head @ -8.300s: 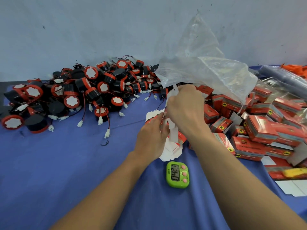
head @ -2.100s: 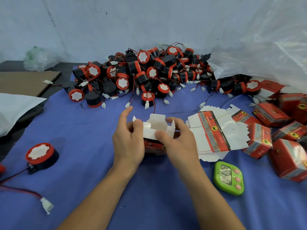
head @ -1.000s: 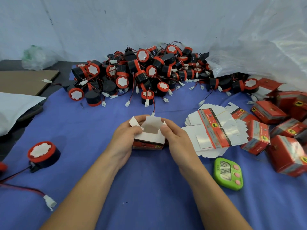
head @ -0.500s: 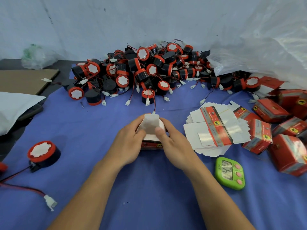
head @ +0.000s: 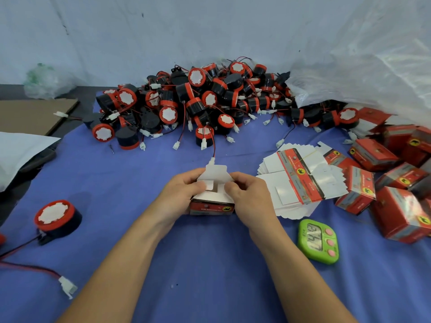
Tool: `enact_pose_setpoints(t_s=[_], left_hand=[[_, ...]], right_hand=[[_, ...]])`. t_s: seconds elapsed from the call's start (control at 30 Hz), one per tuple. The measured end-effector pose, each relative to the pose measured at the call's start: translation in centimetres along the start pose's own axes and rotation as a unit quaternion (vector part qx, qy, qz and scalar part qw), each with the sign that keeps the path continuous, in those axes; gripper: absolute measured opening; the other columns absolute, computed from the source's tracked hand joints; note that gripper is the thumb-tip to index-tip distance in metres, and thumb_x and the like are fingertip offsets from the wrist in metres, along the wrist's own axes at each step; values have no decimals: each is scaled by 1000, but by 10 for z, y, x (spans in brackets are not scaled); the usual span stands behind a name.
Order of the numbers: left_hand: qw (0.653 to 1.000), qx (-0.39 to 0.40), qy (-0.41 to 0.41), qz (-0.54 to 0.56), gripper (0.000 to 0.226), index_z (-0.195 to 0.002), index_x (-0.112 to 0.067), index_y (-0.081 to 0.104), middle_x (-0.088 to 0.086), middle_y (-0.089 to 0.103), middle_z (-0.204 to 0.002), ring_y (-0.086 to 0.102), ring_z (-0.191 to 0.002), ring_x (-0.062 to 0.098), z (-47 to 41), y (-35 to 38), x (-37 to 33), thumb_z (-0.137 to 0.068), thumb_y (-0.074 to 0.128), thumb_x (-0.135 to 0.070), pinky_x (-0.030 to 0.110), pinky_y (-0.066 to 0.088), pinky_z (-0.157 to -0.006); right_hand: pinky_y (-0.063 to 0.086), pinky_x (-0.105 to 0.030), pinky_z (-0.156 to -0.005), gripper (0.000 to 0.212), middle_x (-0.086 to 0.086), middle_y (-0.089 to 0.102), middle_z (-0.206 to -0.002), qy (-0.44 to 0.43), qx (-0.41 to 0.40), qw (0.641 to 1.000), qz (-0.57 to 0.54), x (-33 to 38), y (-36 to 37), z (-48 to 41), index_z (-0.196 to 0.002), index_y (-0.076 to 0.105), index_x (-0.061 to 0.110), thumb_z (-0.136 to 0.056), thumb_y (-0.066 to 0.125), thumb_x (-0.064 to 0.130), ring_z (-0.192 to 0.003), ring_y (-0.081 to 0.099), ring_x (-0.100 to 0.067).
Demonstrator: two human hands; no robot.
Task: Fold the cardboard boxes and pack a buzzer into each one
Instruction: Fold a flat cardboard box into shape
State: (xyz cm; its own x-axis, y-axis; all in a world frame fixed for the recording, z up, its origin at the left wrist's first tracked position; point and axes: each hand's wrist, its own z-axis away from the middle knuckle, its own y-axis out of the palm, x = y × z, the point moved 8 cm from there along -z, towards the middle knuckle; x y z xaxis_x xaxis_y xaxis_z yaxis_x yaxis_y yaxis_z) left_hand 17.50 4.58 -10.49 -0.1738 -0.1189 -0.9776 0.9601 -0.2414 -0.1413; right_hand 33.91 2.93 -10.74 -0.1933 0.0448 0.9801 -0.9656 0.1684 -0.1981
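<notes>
— Which step is in hand?
— Folding, by my reading. The box (head: 211,206) stands on the blue worktop (head: 210,276), near its middle and in front of the buzzer pile (head: 198,101), and its upper end is being closed
— How is the grip?
— The left hand (head: 179,194) and the right hand (head: 249,197) each curl round one side of the box. Both thumbs press the small side flaps inward over the opening. The tuck flap (head: 215,172) stands upright behind them, free
— Is a buzzer inside?
— I cannot tell; only a dark gap shows between the thumbs
— What does the next move call for?
— Probably bringing the tuck flap down over the side flaps and sliding its tongue in, while the thumbs slip out without letting those flaps spring back. If the box proves empty, it then needs turning over and filling from the pile, or with the lone buzzer (head: 56,217) at the left, wire tucked in
— What differs from earlier?
— Half a second ago the tuck flap lay flat over the top under the fingers; now it is up again, with the side flaps held beneath the thumbs. A second ago every flap splayed open. Eight seconds ago both hands were busy with a bundle of flat blanks (head: 300,183) beneath the plastic bag (head: 373,66)
</notes>
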Motion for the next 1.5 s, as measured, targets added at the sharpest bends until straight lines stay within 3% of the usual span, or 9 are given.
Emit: enact_pose_setpoints(t_s=[0.13,0.27,0.43,0.6,0.83,1.07,1.17,1.27,1.5], left_hand=[[999,-46,6,15,47,-106,-33,81,-7,80,-103,76,-95,14,-3,-5,1,-94,57,6,34,62,-79],[997,-71,29,26,45,-86,-26,85,-5,81,-98,76,-91,14,-1,-6,-4,-89,58,10,32,62,-72],[999,-12,23,38,33,-85,-14,84,0,80,-104,77,-91,19,-1,-4,-3,-69,55,-15,31,60,-62],[997,-31,37,-55,19,-81,-30,84,-2,80,-91,77,-86,17,-2,-6,-4,-68,70,-27,32,62,-75],[973,-139,86,-161,40,-79,-43,79,-20,75,-78,69,-72,5,7,-8,-13,-74,73,-3,21,56,-62],[991,-108,45,69,29,-94,-34,82,-1,81,-96,77,-86,19,5,-10,-13,-75,65,-21,39,62,-78],[994,-95,38,46,39,-91,-34,82,-4,80,-95,76,-87,14,5,-10,-11,-64,63,-13,35,62,-75],[994,-98,44,-25,46,-93,-31,82,-11,79,-93,75,-88,10,7,-8,-12,-59,60,-11,32,61,-75],[989,-133,59,0,31,-89,-31,83,-7,80,-91,75,-86,13,10,-10,-14,-76,65,-10,35,60,-77]], right_hand=[[61,-27,-74,37,8,79,-91,4,-5,996,-91,2,-2,0,-88,81,30,-93,63,-2,-87,73,-13],[61,-37,-81,40,2,80,-90,-9,26,995,-94,6,-2,-1,-84,84,26,-91,60,-5,-90,75,-20],[60,-30,-87,33,18,78,-100,5,74,996,-44,6,2,4,-85,84,36,-75,58,18,-96,72,-3],[62,-41,-77,17,7,78,-84,-15,53,998,5,9,-2,6,-88,83,34,-77,75,24,-84,73,-21],[46,-8,-61,28,28,71,-82,-52,-8,995,87,10,-2,4,-96,79,37,-77,77,17,-78,63,4],[57,-28,-69,13,12,77,-84,-30,0,999,-33,9,-3,5,-87,81,34,-81,72,25,-80,70,-7],[60,-29,-72,22,12,77,-85,-25,21,999,5,7,-3,4,-93,82,30,-80,70,15,-82,72,-9],[55,-15,-65,22,17,75,-80,-44,11,995,87,8,-2,5,-93,81,29,-81,72,13,-79,70,-3],[49,-9,-59,18,20,73,-77,-53,-4,994,100,10,-1,6,-88,79,32,-81,72,17,-79,67,2]])
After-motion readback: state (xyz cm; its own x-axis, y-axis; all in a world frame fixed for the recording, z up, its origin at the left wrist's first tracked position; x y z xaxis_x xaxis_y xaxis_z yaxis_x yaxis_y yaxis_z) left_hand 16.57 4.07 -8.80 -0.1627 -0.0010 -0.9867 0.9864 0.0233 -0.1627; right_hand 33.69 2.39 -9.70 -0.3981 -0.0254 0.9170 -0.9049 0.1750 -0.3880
